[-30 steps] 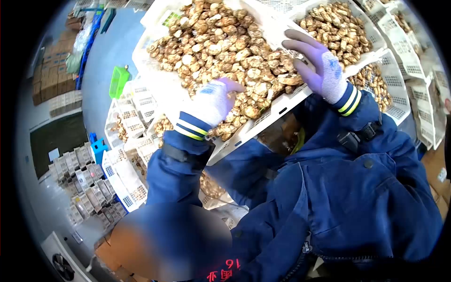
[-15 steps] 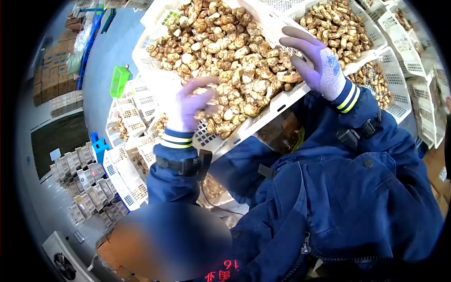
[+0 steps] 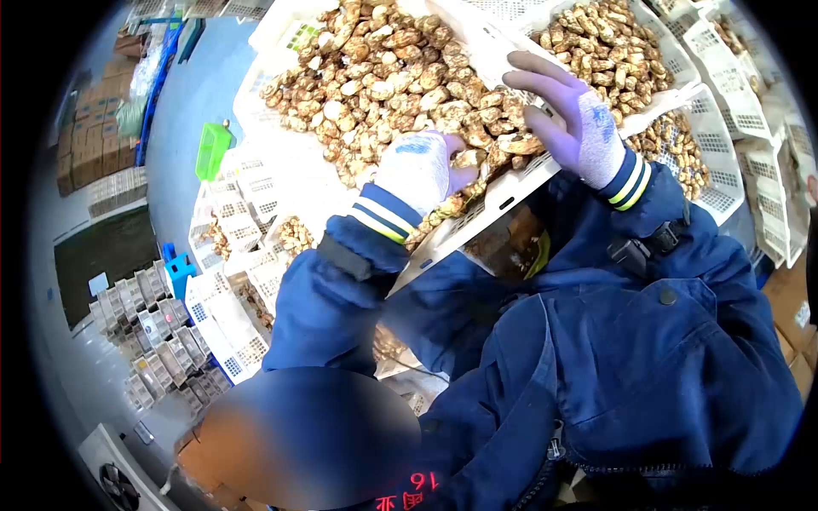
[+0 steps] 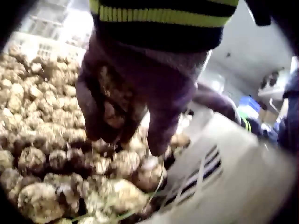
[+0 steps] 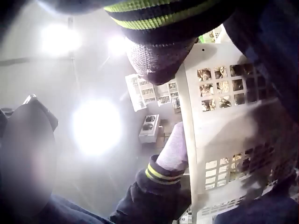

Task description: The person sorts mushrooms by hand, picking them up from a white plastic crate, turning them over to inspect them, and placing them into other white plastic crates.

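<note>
A large white crate (image 3: pixel 467 228) full of knobbly brown-and-white mushrooms (image 3: pixel 400 64) stands before the person. Both hands wear pale purple knit gloves. The left hand (image 3: pixel 416 170) is low among the mushrooms near the crate's near wall, fingers down. In the left wrist view its curled fingers hold a few brown mushrooms (image 4: pixel 114 91) against the palm, and the thumb points down beside them. The right hand (image 3: pixel 581 123) is at the crate's right corner with fingers spread and nothing between them. In the right wrist view it shows above the crate's rim (image 5: pixel 188 116).
More white crates of mushrooms stand at the right (image 3: pixel 720 162) and lower left (image 3: pixel 217 319). A green basket (image 3: pixel 213 151) lies left of the work crate. Stacked cardboard boxes (image 3: pixel 98 128) and a fan unit (image 3: pixel 111 477) are farther left.
The left hand drew back left toward the crate's wall, then moved right and down into the mushrooms, where it now holds a few. The right hand has hardly moved.
</note>
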### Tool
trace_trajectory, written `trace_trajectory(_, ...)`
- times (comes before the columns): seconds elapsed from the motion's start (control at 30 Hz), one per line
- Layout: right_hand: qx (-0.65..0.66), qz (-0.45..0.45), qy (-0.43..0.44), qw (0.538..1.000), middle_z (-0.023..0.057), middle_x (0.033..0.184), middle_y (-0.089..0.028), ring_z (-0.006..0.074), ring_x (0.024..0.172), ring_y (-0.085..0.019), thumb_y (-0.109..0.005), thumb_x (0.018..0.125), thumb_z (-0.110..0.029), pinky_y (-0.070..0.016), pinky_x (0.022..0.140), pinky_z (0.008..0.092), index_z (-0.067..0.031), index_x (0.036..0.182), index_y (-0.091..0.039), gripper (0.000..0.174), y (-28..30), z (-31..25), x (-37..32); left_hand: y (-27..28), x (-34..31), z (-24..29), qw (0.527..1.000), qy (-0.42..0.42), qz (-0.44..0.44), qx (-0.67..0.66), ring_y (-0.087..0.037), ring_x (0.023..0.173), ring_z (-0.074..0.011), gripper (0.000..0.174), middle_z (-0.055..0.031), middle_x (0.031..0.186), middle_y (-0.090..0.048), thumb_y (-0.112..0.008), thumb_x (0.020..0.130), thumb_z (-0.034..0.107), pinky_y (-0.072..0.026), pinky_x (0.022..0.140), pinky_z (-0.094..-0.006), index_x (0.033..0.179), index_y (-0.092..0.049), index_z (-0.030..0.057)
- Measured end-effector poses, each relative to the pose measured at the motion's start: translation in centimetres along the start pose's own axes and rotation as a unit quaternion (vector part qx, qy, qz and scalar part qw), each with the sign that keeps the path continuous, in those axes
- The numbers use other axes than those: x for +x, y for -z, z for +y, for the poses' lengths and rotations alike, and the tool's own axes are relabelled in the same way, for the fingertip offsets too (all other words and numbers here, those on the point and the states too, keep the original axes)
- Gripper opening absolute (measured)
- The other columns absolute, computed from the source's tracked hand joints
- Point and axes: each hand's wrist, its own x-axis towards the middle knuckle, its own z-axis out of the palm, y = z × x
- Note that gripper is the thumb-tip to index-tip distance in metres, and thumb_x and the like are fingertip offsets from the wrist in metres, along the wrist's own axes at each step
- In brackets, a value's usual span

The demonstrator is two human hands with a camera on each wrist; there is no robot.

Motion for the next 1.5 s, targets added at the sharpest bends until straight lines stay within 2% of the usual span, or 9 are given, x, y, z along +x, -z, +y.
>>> trace_trajectory(0.27, 0.027, -0.031, -0.029, 0.999, 0.0170, 0.137, -0.051, 0.0344, 0.128, -0.049, -0.056, 0.086, -0.006, -0.0397, 0.106, 0.0399, -0.0047, 0.124, -0.058, 0.038, 0.2, 0.1, -0.2, -3.1, 2.4, 0.0, 0.990, -0.008, -0.020, 0.142, -0.065, 0.093, -0.0321, 0.037, -0.0148, 0.098, -0.067, -0.066, 0.082, 0.038, -0.0511, 0.081, -0.0438, 0.101, -0.067, 0.0066)
trace_trajectory(0.37, 0.031, -0.029, -0.033, 0.999, 0.0171, 0.138, -0.051, 0.0343, 0.129, -0.048, -0.056, 0.087, -0.005, -0.0392, 0.107, 0.0402, -0.0050, 0.125, -0.058, 0.038, 0.2, 0.1, -0.5, -0.9, 0.9, -1.0, 0.996, 0.051, -0.012, -0.069, -0.067, 0.076, -0.0229, 0.032, -0.0116, 0.085, -0.069, -0.070, 0.080, 0.031, -0.0517, 0.070, -0.0354, 0.099, -0.072, 0.0058)
trace_trajectory(0.57, 0.011, 0.009, -0.007, 1.000, 0.0191, 0.130, -0.056, 0.0383, 0.119, -0.054, -0.057, 0.088, -0.010, -0.0436, 0.101, 0.0409, -0.0050, 0.119, -0.061, 0.031, 0.0, -0.3, -0.1, 1.6, -6.8, -4.3, 0.714, 0.085, 0.029, -0.694, -0.064, 0.075, -0.0192, 0.043, -0.0128, 0.090, -0.065, -0.057, 0.088, 0.022, -0.0493, 0.060, -0.0251, 0.120, -0.057, -0.0063)
trace_trajectory(0.77, -0.131, 0.028, 0.045, 0.990, 0.0183, 0.128, -0.058, 0.0378, 0.121, -0.052, -0.062, 0.082, -0.009, -0.0418, 0.103, 0.0460, -0.0067, 0.120, -0.062, 0.038, 0.7, -3.0, 1.4, -0.5, -10.3, -4.8, 0.636, -0.036, 0.074, -0.767, -0.066, 0.077, -0.0235, 0.060, -0.0136, 0.095, -0.067, -0.058, 0.083, 0.034, -0.0524, 0.065, -0.0298, 0.127, -0.054, -0.0060)
trace_trajectory(0.9, 0.094, -0.056, 0.099, 0.989, 0.0198, 0.128, -0.058, 0.0369, 0.119, -0.054, -0.061, 0.080, -0.006, -0.0438, 0.101, 0.0432, -0.0060, 0.133, -0.053, 0.053, -0.6, -8.6, 3.6, -0.5, -10.9, -3.0, 0.625, -0.054, 0.081, -0.774, -0.067, 0.075, -0.0223, 0.060, -0.0134, 0.097, -0.068, -0.054, 0.086, 0.033, -0.0528, 0.065, -0.0289, 0.131, -0.051, -0.0054)
trace_trajectory(0.93, 0.117, -0.090, 0.113, 0.983, 0.0201, 0.128, -0.058, 0.0365, 0.118, -0.055, -0.060, 0.080, -0.005, -0.0443, 0.100, 0.0425, -0.0052, 0.135, -0.051, 0.056, -1.3, -10.0, 4.1, -0.7, -11.0, -1.1, 0.525, -0.014, 0.098, -0.845, -0.065, 0.076, -0.0210, 0.056, -0.0133, 0.097, -0.067, -0.050, 0.092, 0.036, -0.0528, 0.065, -0.0281, 0.132, -0.049, -0.0032)
trace_trajectory(1.2, 0.109, -0.110, 0.056, 0.986, 0.0205, 0.126, -0.058, 0.0357, 0.115, -0.056, -0.062, 0.085, -0.017, -0.0450, 0.097, 0.0402, -0.0003, 0.136, -0.047, 0.056, -5.0, -10.3, 4.3, -1.5, -9.8, -1.4, 0.609, 0.015, 0.142, -0.780, -0.060, 0.070, -0.0126, 0.052, -0.0051, 0.088, -0.063, -0.039, 0.101, 0.049, -0.0467, 0.055, -0.0210, 0.122, -0.054, 0.0043)
trace_trajectory(1.4, 0.051, -0.272, -0.116, 0.954, 0.0145, 0.091, -0.066, 0.0325, 0.083, -0.066, -0.066, 0.084, -0.036, -0.0513, 0.070, 0.0401, -0.0102, 0.100, -0.067, 0.031, -4.3, -11.5, 3.2, -2.5, -9.9, 0.3, 0.674, -0.002, 0.310, -0.671, -0.059, 0.084, -0.0101, 0.038, -0.0060, 0.100, -0.063, -0.052, 0.098, 0.030, -0.0492, 0.065, -0.0236, 0.123, -0.059, 0.0020)
trace_trajectory(1.5, -0.084, -0.253, 0.224, 0.938, 0.0104, 0.081, -0.065, 0.0286, 0.070, -0.064, -0.065, 0.087, -0.029, -0.0499, 0.060, 0.0363, -0.0104, 0.093, -0.066, 0.020, -5.2, -9.1, 2.6, -1.7, -11.7, 2.1, 0.628, 0.057, 0.338, -0.698, -0.056, 0.070, -0.0077, 0.035, -0.0040, 0.089, -0.064, -0.059, 0.095, 0.021, -0.0456, 0.055, -0.0203, 0.123, -0.059, 0.0004)
